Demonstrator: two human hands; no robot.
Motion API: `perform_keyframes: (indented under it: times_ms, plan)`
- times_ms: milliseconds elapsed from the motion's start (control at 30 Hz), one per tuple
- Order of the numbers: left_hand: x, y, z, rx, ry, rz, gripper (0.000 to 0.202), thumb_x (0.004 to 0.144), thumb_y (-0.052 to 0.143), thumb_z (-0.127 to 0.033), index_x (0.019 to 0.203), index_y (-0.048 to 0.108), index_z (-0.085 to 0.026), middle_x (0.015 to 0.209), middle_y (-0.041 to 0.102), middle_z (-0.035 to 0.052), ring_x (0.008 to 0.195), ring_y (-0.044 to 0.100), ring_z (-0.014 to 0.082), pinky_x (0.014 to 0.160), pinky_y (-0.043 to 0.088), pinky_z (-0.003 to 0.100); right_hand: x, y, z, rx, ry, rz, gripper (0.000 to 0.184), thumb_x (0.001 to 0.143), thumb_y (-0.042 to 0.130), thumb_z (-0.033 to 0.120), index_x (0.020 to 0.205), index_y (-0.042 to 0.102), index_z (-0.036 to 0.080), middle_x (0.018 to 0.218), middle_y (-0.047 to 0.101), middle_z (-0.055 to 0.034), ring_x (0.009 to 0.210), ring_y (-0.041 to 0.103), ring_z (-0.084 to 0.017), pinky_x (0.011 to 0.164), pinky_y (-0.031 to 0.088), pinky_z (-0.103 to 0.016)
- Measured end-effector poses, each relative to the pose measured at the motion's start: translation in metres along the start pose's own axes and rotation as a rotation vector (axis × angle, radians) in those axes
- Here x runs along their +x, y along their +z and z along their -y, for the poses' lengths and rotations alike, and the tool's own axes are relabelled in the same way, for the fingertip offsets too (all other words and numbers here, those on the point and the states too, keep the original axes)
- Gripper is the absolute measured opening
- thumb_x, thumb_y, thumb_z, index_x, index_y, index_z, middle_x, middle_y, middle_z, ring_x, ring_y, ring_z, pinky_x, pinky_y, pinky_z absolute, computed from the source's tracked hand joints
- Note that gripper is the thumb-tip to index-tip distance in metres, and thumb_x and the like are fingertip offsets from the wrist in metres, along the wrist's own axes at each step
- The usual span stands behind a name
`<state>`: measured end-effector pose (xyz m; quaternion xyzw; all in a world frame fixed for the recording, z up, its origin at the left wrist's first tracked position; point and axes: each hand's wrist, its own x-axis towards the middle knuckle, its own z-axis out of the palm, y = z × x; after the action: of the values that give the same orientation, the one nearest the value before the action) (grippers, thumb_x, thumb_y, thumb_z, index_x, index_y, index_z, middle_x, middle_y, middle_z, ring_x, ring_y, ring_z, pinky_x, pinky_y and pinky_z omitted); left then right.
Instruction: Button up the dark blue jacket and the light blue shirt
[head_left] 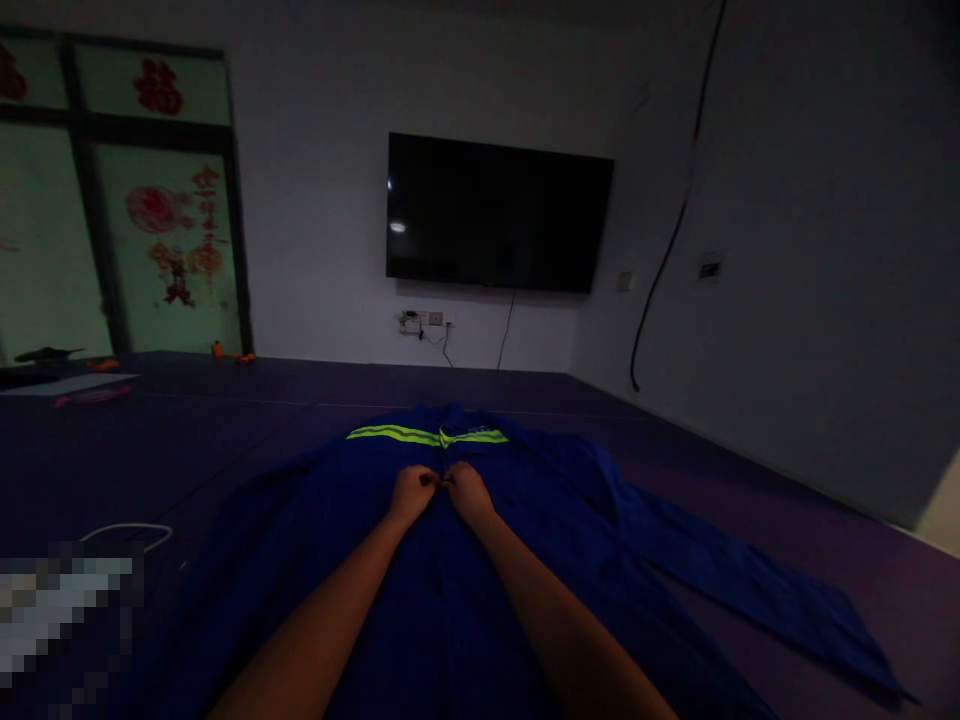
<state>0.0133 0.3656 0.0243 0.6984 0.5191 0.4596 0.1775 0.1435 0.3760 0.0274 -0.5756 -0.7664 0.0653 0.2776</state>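
On the purple floor [247,400], a blue jacket [450,600] lies under both hands [412,496] [469,493] pinching its front.

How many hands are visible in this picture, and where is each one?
2. The left hand and the right hand are side by side at the middle front of the blue garment, nearer than its yellow-green bands.

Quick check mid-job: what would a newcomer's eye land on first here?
Probably the bright yellow-green band across the blue garment, just beyond the left hand and right hand, which are close together at the garment's middle. Next, the large dark television on the far wall, then the red decorations on the pale panes at far left.
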Motion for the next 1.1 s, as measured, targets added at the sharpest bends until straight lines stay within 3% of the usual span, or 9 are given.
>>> perform_keyframes:
  times_ms: [267,500,667,833,1100]
  plan:
    - [-0.001,-0.001,0.000,-0.012,0.007,0.005,0.016,0.069,0.053,-0.011,0.069,0.068,-0.016,0.073,0.070,0.0032,0.072,0.063,0.0138,0.068,0.047,0.024,-0.001,0.001,0.000,-0.004,0.013,-0.004,0.013,0.080,0.051,0.014,0.083,0.064,0.017,0.094,0.062,-0.0074,0.088,0.058,-0.016,0.076,0.040,-0.023]
    - [0.000,0.001,-0.001,-0.019,-0.009,-0.031,0.011,0.069,0.058,-0.020,0.071,0.067,-0.015,0.075,0.069,0.0051,0.072,0.063,0.0152,0.067,0.047,0.024,-0.002,0.002,0.001,0.042,0.018,-0.050,0.013,0.080,0.048,0.011,0.087,0.059,0.015,0.096,0.060,-0.0094,0.090,0.057,-0.017,0.077,0.039,-0.024]
    - [-0.002,0.000,-0.004,-0.041,-0.004,-0.048,0.027,0.072,0.056,-0.040,0.069,0.065,-0.015,0.070,0.067,0.0042,0.067,0.060,0.0141,0.061,0.043,0.022,-0.001,0.001,-0.002,0.132,0.029,-0.142,0.014,0.082,0.044,0.011,0.086,0.056,0.015,0.090,0.062,-0.0087,0.085,0.058,-0.016,0.073,0.040,-0.023]
    - [-0.003,-0.001,-0.009,-0.032,-0.013,-0.056,0.048,0.070,0.049,-0.058,0.050,0.053,-0.015,0.050,0.052,-0.0013,0.051,0.047,0.0093,0.051,0.033,0.020,-0.002,-0.003,-0.005,0.251,0.029,-0.246,0.017,0.084,0.039,0.012,0.089,0.055,0.015,0.082,0.064,-0.0073,0.077,0.061,-0.016,0.068,0.042,-0.023]
    - [-0.028,-0.006,-0.028,0.059,-0.067,0.041,0.058,0.068,0.042,-0.067,0.042,0.045,-0.016,0.041,0.040,-0.0026,0.047,0.038,0.0089,0.047,0.020,0.023,-0.025,-0.014,0.003,0.421,0.012,-0.342,0.030,0.081,0.038,0.012,0.106,0.053,0.014,0.088,0.064,-0.0069,0.076,0.062,-0.015,0.068,0.048,-0.026]
